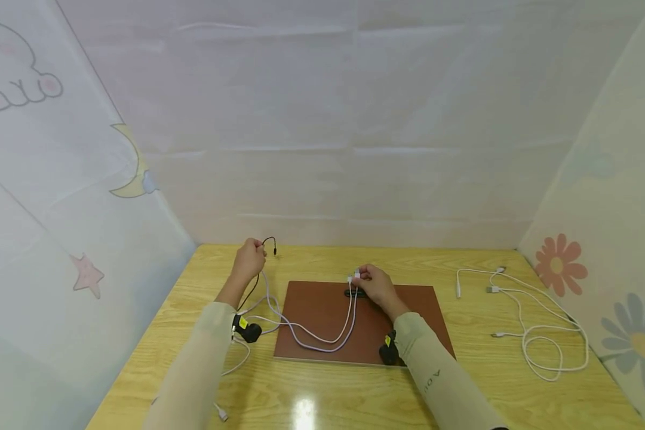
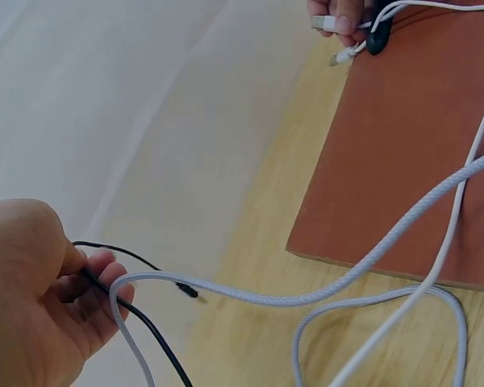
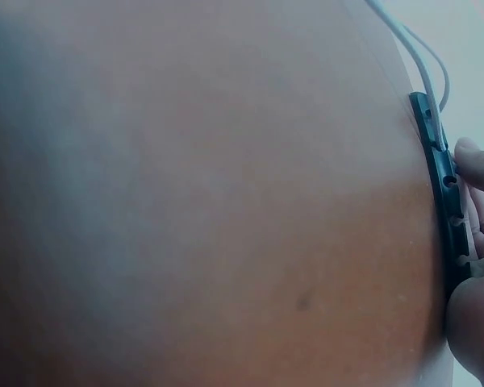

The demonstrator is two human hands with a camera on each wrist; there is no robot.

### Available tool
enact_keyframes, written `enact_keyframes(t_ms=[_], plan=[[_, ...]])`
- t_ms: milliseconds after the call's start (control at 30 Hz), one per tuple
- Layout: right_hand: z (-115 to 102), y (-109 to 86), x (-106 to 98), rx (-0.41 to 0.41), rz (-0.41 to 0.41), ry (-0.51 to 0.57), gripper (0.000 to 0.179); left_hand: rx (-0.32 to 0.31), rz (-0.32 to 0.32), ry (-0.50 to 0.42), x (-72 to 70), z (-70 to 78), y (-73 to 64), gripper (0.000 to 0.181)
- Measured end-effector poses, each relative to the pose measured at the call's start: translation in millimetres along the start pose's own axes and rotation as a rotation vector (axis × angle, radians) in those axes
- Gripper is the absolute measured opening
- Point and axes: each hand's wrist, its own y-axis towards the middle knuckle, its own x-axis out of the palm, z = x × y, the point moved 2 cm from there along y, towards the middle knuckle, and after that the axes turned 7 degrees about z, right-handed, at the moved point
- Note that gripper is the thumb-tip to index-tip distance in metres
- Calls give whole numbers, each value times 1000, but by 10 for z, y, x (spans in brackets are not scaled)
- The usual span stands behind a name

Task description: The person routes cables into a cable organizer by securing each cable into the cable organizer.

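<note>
My left hand is raised over the back left of the table and pinches a thin black cable. The cable's black plug dangles free past the fingertips. A grey braided cable passes close in front of that hand. At the back edge of a brown board, my right hand pinches a white USB plug beside a black slotted cable holder. Another white plug sticks out past the holder. Two cables run into the holder's slots, and several slots hold no cable.
White cables lie loosely coiled on the table's right side. Left of the board, more cable loops and a white plug rest on the wood. A pale wall sheet borders the table's back.
</note>
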Motion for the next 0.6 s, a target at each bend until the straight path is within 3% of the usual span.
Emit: enact_keyframes(t_ms=[300,600], plan=[[-35,-16,10,15,-8,22,35,34,44,-103,-140,158,-52,26],[-32,5,34,4,-4,12,34,136,94,-94,-312,358,-89,29]])
